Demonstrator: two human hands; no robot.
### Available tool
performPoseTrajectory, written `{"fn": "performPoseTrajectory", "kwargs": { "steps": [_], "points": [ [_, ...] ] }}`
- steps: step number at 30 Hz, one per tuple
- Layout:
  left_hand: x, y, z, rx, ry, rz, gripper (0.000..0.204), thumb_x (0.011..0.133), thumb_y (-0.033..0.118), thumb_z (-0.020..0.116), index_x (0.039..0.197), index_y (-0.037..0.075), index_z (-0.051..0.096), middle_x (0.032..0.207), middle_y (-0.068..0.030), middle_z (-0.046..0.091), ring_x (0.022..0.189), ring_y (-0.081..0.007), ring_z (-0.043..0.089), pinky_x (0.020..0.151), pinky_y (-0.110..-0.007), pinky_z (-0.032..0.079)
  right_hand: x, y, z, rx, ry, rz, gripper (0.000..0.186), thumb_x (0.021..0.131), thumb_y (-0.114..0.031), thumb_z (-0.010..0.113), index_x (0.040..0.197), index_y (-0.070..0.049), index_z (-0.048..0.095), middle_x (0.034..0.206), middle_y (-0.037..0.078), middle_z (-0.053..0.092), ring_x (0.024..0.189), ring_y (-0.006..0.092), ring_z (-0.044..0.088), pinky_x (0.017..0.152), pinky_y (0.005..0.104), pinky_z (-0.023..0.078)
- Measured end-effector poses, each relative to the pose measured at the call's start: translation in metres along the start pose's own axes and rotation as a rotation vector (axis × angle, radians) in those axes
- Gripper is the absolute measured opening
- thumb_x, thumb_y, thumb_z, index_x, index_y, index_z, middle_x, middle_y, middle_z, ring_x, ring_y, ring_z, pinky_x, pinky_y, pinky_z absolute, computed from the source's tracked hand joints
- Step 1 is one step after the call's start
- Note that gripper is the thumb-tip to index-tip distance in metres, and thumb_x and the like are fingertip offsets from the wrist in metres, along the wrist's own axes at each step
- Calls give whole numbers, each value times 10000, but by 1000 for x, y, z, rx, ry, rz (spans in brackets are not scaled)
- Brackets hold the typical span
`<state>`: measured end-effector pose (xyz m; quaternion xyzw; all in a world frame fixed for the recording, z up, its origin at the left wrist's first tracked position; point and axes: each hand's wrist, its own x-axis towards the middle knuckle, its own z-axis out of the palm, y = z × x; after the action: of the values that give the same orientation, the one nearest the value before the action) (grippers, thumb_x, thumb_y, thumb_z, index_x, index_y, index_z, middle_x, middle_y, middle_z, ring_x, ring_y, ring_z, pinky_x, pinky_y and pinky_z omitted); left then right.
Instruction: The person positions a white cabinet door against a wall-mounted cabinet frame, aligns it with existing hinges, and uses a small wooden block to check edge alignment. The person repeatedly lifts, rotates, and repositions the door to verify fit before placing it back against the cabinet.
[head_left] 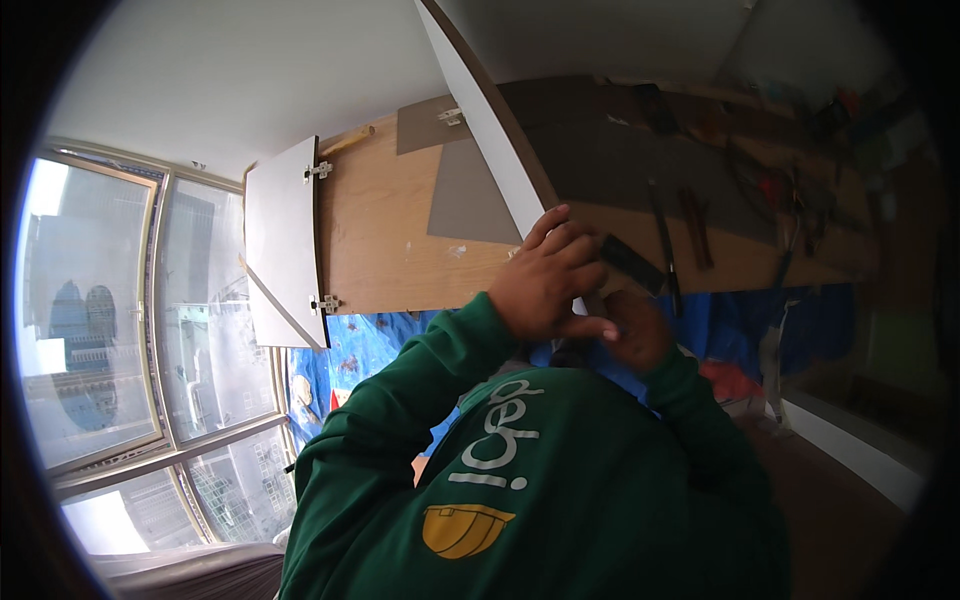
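Note:
A long white panel [478, 125] with a darker edge stands on edge over the worktable, running from the far side to my body. My left hand [550, 275] is wrapped over its near end, thumb pointing right. Close beside it, my right hand [640, 332] sits in shadow at the same end with fingers curled; what lies in its fingers is hidden. A hinge [452, 117] shows on the far left side of the panel. Just right of my hands lies a dark block-like object [632, 265].
A white door panel [285, 240] with two metal hinges rests at the left end of the wooden tabletop [370, 220]. Grey sheets [475, 195] lie on it. Several dim tools [695, 228] are at right. Blue sheeting [365, 350] spreads below; windows [110, 310] stand left.

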<state>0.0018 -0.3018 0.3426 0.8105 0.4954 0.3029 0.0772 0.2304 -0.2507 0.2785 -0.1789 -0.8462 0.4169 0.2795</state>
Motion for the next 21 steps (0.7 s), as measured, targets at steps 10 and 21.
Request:
{"fn": "performPoseTrajectory", "kwargs": {
  "steps": [10, 21],
  "points": [
    [0, 0, -4, -26, -27, 8, 507, 845, 574, 800, 1022, 107, 709, 1160, -113, 634, 1338, -370, 553, 1239, -632, 287, -35, 55, 43, -88, -199, 364, 213, 913, -213, 710, 1039, -41, 710, 1002, 225, 711, 954, 459, 678, 797, 512, 545],
    [-1, -12, -2, 3, 13, 101, 566, 727, 503, 855, 1089, 108, 674, 1333, -126, 612, 1464, -352, 465, 1303, -556, 258, -70, 80, 44, 166, -107, 840, 290, 972, -255, 682, 1157, -36, 720, 938, 154, 741, 880, 297, 727, 797, 410, 561]
  ]
}}
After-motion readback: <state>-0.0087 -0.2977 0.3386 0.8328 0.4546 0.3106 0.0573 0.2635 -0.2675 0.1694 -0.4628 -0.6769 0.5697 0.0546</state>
